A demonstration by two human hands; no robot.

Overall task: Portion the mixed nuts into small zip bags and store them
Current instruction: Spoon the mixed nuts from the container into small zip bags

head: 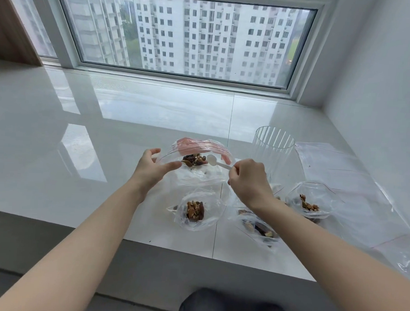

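Glossy white tiled surface (105, 126) below a wide window (184, 35) facing high-rise apartment blocks; white wall to the right, wooden panel at far left.

Large clear zip bag with a red seal strip (199, 146): centre of the surface, mouth open, a heap of mixed nuts (194, 160) inside.

Left hand (152, 168): at the left edge of the large bag, fingers spread and loosely curved, thumb extended toward the nuts; whether the fingers actually touch the plastic cannot be told.

Right hand (249, 181): just right of the large bag, fingers curled and pinching the handle of a small white plastic spoon (214, 161). Spoon bowl sits over the bag mouth, just beside the nut heap.

Tall clear ribbed glass jar (274, 149): upright, beyond the right hand, looks empty.

Small clear zip bag, near centre (197, 212): open, holding a portion of nuts, nearer the surface's edge than the large bag.

Small clear zip bag, under the right wrist (257, 226): partly hidden by the forearm, dark nuts visible inside.

Small clear zip bag, right (312, 202): open, holding a portion of nuts, near the jar's base.

Flat clear zip bags (354, 187): lying unfilled at the far right, reaching the near right corner.

Dark trouser knee (234, 306): bottom centre, below the surface's edge.
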